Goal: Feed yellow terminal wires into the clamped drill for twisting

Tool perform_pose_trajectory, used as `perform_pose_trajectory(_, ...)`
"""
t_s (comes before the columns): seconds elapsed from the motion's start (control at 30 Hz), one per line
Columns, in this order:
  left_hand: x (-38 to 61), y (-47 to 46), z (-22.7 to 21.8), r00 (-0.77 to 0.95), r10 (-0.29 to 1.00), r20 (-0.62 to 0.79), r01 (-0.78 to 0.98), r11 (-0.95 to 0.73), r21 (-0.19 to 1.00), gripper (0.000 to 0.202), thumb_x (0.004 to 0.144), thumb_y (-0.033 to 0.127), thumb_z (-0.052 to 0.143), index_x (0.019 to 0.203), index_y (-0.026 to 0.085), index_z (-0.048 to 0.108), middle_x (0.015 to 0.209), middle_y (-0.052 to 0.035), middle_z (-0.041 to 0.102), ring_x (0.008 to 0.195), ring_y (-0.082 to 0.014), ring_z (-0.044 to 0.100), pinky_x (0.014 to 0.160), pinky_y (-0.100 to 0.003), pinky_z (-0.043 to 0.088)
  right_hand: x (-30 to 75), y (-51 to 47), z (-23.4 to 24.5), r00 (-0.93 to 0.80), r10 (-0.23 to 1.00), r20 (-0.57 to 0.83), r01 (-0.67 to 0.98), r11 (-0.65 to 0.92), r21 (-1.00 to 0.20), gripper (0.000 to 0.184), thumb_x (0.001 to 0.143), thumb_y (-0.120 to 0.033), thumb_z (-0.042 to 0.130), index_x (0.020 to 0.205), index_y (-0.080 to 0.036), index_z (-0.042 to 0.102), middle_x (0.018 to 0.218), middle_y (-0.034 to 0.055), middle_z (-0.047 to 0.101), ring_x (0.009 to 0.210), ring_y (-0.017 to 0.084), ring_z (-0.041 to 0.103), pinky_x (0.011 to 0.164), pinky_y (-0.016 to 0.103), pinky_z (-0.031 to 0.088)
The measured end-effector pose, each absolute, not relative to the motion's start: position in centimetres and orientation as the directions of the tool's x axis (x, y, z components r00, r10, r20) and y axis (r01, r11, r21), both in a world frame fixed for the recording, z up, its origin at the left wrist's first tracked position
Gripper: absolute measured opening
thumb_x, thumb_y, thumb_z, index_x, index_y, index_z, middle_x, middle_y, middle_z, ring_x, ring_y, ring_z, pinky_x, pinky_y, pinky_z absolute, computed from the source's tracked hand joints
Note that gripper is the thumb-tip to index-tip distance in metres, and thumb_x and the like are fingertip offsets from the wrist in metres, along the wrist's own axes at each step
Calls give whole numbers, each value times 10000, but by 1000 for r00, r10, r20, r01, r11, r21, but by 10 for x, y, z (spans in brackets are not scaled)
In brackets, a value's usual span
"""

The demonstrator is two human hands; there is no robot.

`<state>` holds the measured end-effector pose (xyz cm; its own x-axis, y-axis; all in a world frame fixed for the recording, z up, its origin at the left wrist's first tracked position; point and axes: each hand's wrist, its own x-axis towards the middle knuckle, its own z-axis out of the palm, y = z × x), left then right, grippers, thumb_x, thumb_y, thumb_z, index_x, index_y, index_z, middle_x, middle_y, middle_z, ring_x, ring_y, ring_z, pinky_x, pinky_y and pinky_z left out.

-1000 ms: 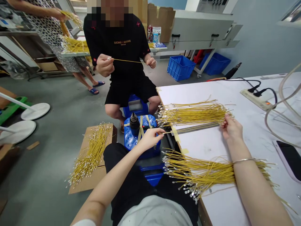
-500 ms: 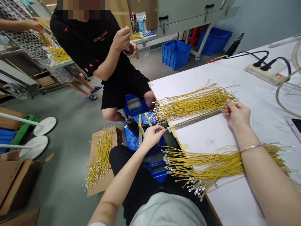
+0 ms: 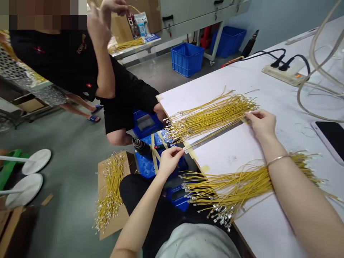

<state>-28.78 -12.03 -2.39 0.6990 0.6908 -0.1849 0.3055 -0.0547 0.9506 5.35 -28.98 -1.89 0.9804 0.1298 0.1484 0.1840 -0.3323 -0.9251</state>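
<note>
Yellow wires (image 3: 212,116), blue plastic crate (image 3: 187,59)

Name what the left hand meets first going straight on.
The left hand would likely meet the taped end of the metal ruler first; depth is hard to judge. The yellow wire bundle lies beyond.

Gap between 2 yellow wire bundles (image 3: 212,116), steel ruler (image 3: 215,135) along its edge

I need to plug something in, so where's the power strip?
In the head view, the power strip lies toward the far right of the white table, beyond the upper bundle of yellow wires, with two black plugs in it.
</note>
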Motion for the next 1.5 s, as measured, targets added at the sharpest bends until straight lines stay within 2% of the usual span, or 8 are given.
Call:
perform_pose_trajectory(0.17, -288, -123, -23, 664, 726, -179, 320, -60, 946, 313, 735, 470, 666, 752, 169, 746, 671, -31, 668, 549, -124, 439, 564, -264, 339, 55, -292, -20, 980, 134, 147, 196, -534, -822, 151, 703, -235, 767, 797, -130, 716, 704, 19, 646, 626, 94, 518, 647, 242, 412)
perform_pose_trajectory(0.37, -287, -124, -23, 642, 740, -200, 317, -19, 948, 353, 716, 514, 680, 717, 163, 718, 527, 28, 453, 527, -105, 359, 542, -254, 277, 55, -289, -19, 982, 112, 150, 187, -609, -771, 128, 699, -259, 744, 756, -161, 683, 685, 6, 620, 634, 130, 542, 690, 274, 434)
perform_pose_trajectory(0.5, -287, -124, -23, 648, 730, -216, 325, -10, 946, 362, 718, 519, 680, 716, 158, 707, 508, 45, 389, 507, -93, 317, 529, -256, 245, 56, -292, -22, 970, 129, 207, 241, -643, -727, 90, 698, -209, 713, 745, -167, 649, 677, -7, 598, 646, 130, 535, 745, 282, 446)
perform_pose_trajectory(0.77, -286, -122, -23, 655, 725, -215, 353, -42, 935, 357, 721, 515, 671, 696, 160, 699, 510, 45, 397, 522, -96, 323, 537, -250, 243, 61, -300, -27, 937, 220, 271, 347, -659, -667, 132, 740, -253, 688, 796, -180, 593, 714, -1, 563, 671, 145, 498, 805, 324, 451)
perform_pose_trajectory(0.97, -287, -120, -24, 662, 719, -214, 366, -61, 929, 336, 732, 496, 668, 692, 164, 697, 527, 36, 439, 537, -103, 360, 547, -248, 264, 56, -298, -20, 912, 275, 303, 405, -714, -571, 174, 781, -249, 670, 718, -183, 522, 725, 24, 526, 766, 175, 475, 909, 361, 393)
perform_pose_trajectory(1.13, -286, -120, -25, 657, 727, -198, 379, -92, 921, 321, 741, 486, 664, 692, 171, 704, 522, 28, 476, 532, -112, 404, 535, -244, 281, 54, -298, -16, 919, 281, 276, 392, -726, -565, 176, 786, -230, 668, 720, -183, 512, 726, 28, 536, 716, 155, 426, 883, 341, 390)
perform_pose_trajectory(1.3, -284, -119, -26, 659, 725, -201, 400, -111, 910, 320, 736, 489, 664, 679, 177, 703, 546, 17, 521, 530, -113, 392, 532, -251, 278, 54, -299, -17, 922, 277, 271, 386, -718, -579, 158, 788, -222, 670, 728, -175, 531, 726, 29, 557, 685, 141, 438, 835, 317, 397)
perform_pose_trajectory(1.5, -283, -118, -22, 666, 710, -230, 375, -51, 926, 311, 715, 470, 677, 643, 168, 684, 518, 29, 482, 527, -107, 377, 541, -258, 276, 54, -298, -19, 928, 255, 272, 370, -717, -590, 143, 784, -214, 692, 745, -168, 562, 713, 13, 549, 666, 128, 436, 799, 299, 396)
